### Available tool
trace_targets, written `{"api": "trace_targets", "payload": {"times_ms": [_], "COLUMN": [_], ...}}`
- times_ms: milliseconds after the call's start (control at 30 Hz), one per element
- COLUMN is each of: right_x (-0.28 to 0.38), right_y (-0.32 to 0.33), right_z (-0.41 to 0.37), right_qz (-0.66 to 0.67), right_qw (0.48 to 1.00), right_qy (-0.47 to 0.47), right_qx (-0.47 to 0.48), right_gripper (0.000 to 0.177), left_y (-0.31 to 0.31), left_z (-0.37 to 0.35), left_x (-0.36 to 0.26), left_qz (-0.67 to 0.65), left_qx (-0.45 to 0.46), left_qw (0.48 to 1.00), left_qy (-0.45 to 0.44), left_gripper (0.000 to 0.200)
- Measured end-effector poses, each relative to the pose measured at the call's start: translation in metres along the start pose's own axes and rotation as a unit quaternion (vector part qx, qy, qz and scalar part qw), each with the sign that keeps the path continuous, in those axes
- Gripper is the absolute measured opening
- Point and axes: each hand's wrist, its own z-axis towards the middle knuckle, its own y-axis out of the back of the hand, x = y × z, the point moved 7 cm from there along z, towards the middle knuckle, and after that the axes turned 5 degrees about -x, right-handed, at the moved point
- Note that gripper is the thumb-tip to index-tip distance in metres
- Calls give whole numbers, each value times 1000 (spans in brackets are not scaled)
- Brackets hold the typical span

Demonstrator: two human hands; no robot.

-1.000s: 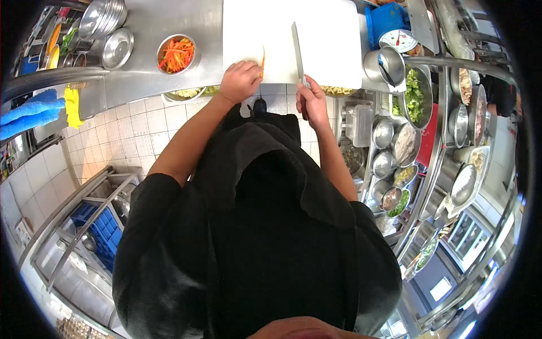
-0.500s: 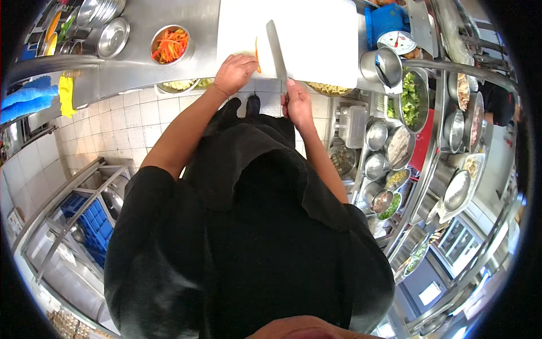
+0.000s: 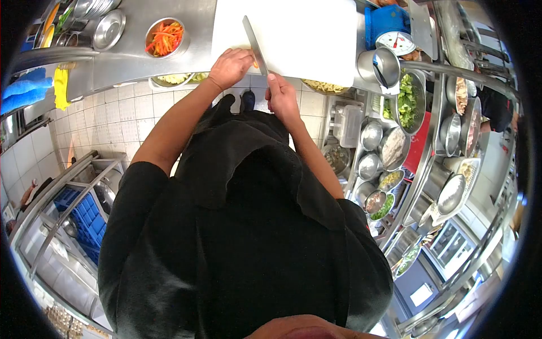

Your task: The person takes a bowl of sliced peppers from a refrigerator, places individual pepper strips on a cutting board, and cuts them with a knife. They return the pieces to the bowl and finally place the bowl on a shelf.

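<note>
On the white cutting board (image 3: 305,39), near its front left edge, my left hand (image 3: 231,68) has its fingers bent over a small orange piece (image 3: 255,64). My right hand (image 3: 282,97) grips the handle of a knife (image 3: 256,45). The blade lies close beside my left fingertips, its tip pointing away and slightly left. Most of the orange piece is hidden by the fingers and blade. A steel bowl of orange and red strips (image 3: 165,38) stands left of the board.
A blue scale (image 3: 388,25) and a steel pot (image 3: 370,73) stand right of the board. Further right are bowls of chopped food, including green leaves (image 3: 407,101). A yellow cloth (image 3: 61,88) hangs at the left. Parts of other people show at both side edges.
The knife has moved left, up against my left fingertips, and its blade tilts further left. My right hand has shifted left with it. The view has moved slightly.
</note>
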Motion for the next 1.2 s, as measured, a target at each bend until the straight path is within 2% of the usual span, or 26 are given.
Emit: {"api": "trace_targets", "payload": {"times_ms": [167, 400, 800, 967, 1100, 1200], "right_x": [0, 21, 22, 20, 10, 6], "right_y": [2, 6, 6, 4, 3, 1], "right_z": [0, -5, -20, -19, -15, -11], "right_qz": [-18, -62, -44, -45, -46, -62], "right_qw": [1000, 998, 999, 999, 999, 996], "right_qy": [-5, 19, 13, 23, 18, 48], "right_qx": [-6, -6, -14, -10, -15, -34], "right_gripper": [45, 44, 42, 47, 46, 45], "left_y": [6, 4, 6, 6, 8, 8], "left_z": [2, 2, 1, 1, 2, 1], "left_x": [-2, -1, -2, -1, -3, -3], "left_qz": [-16, -21, -21, -20, -10, -8], "left_qx": [-28, -12, -32, -42, -64, -62], "left_qw": [999, 1000, 999, 999, 998, 998], "left_qy": [-25, -11, -9, -4, -16, -11], "left_gripper": [13, 13, 12, 14, 9, 10]}}
